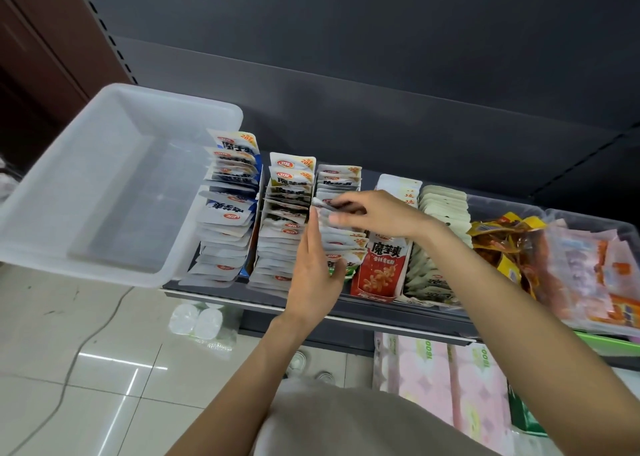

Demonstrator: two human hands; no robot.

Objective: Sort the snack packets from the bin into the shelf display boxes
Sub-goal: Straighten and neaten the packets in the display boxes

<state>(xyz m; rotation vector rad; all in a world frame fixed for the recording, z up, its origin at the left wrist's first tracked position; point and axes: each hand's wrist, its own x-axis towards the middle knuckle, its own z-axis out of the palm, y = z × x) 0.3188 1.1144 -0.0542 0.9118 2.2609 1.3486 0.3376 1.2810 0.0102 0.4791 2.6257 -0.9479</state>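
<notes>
A snack packet (323, 203) is pinched by the right hand (375, 213) above the third display box (341, 227), against whose packets the open left hand (313, 268) is pressed flat.

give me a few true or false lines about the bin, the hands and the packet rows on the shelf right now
1. The white bin holds no packets. True.
2. The right hand pinches a packet over the third row of packets from the bin. True.
3. The left hand grips the bin's rim. False: it lies with straight fingers against the side of the third row, away from the bin.
4. The red display box stands left of the bin. False: it stands right of the third row, far from the bin.
5. The bin sits at the left end of the shelf, beside the first packet row. True.
</notes>
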